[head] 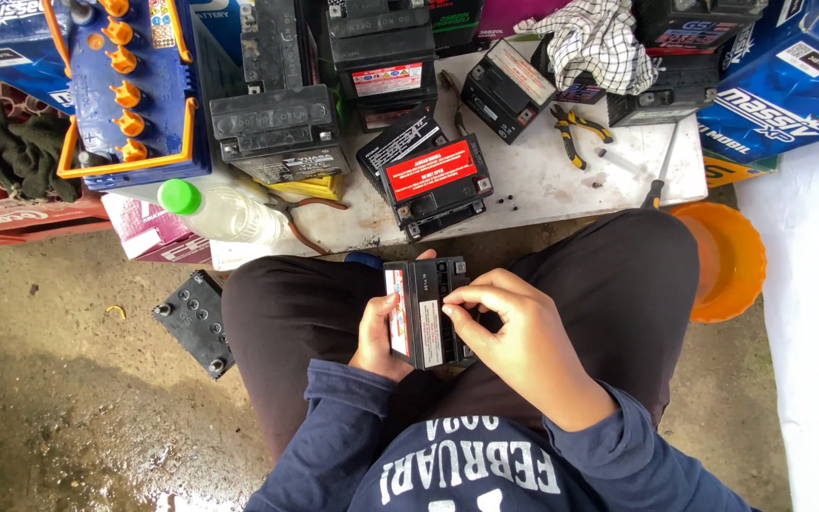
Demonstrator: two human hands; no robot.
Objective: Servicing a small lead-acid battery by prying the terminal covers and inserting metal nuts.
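Two hands on one small black motorcycle battery (426, 313), held over the lap.

The left hand (378, 334) clasps the battery's labelled side to steady it, while the right hand (514, 332) curls over its top, fingertips (455, 301) pinched at the upper edge; whatever they pinch is too small to make out. More batteries crowd the white board (542, 180) ahead, beside pliers (575, 128) and a screwdriver (661, 175). The upper boxes are cut off.
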